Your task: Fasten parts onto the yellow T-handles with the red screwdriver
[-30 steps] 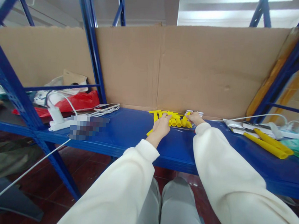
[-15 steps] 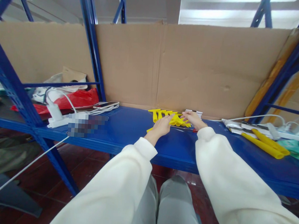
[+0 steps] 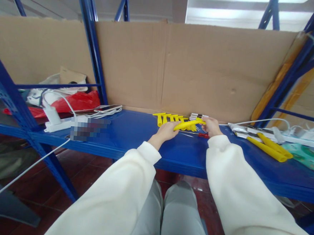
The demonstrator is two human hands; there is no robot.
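My two hands at the yellow tube (image 3: 188,125), viewed from my head camera. Left hand (image 3: 167,131): back uppermost, fingers reaching rightward and closed on the tube's left end. Right hand (image 3: 210,127): at the tube's right end, fingers bent inward and gripping it; the fingertips are too small to resolve. My left arm (image 3: 120,181) and right arm (image 3: 234,169), in off-white sleeves, converge on the tube from lower left and lower right. My legs (image 3: 181,205), clad in grey, lie below it, knees side by side.
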